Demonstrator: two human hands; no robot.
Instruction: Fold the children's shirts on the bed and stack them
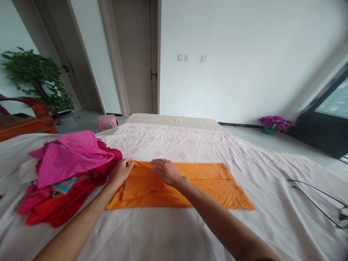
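An orange shirt (212,181) lies folded into a long flat strip across the bed, with a sleeve-like flap turned in over its left part. My left hand (121,171) is at the far left corner of the strip, thumb and fingers closed on the edge of the fabric. To the right of it, my right hand (166,172) rests on the shirt near its far edge. Its fingers stretch out to the left, lying flat on the cloth. The shirt's underside is hidden.
A heap of clothes (73,163), pink and red, lies left of my left hand. Eyeglasses (320,199) rest on the pale flowered bedsheet (174,141) at the right. Beyond the bed stand a pink stool (107,122), a wooden armchair (29,119) and purple flowers (276,123).
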